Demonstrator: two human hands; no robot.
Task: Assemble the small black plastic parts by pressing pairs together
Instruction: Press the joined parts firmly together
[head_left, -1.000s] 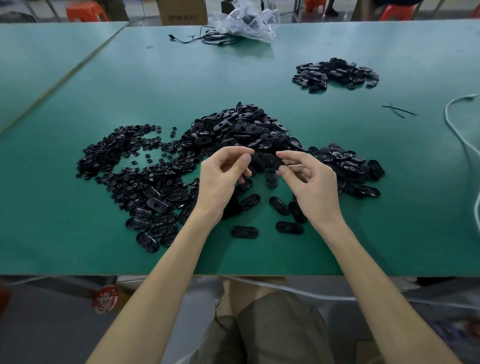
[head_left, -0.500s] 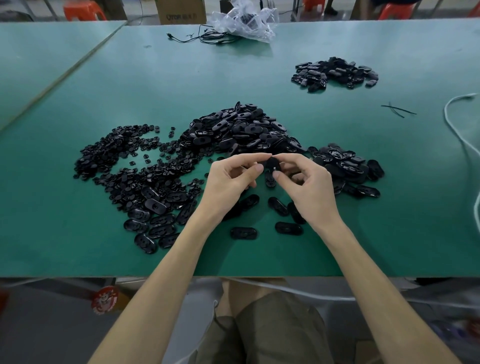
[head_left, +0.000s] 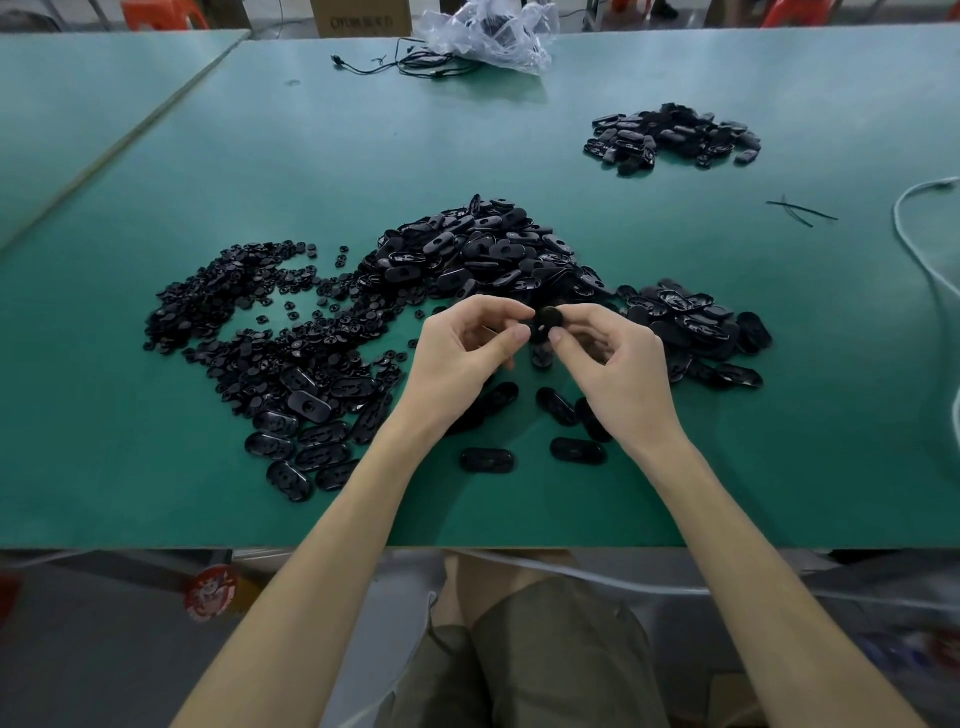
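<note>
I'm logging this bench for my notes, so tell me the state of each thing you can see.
Left hand: pinching the black part.
Right hand: pinching the same part from the other side.
Black part: held up between the two hands.
Middle heap: loose oval pieces, piled.
Left heap: smaller pieces, spread thin.
Far pile: lying apart, back right.
Plastic bag: crumpled, at the far edge.
White cable: loose along the right side.
</note>
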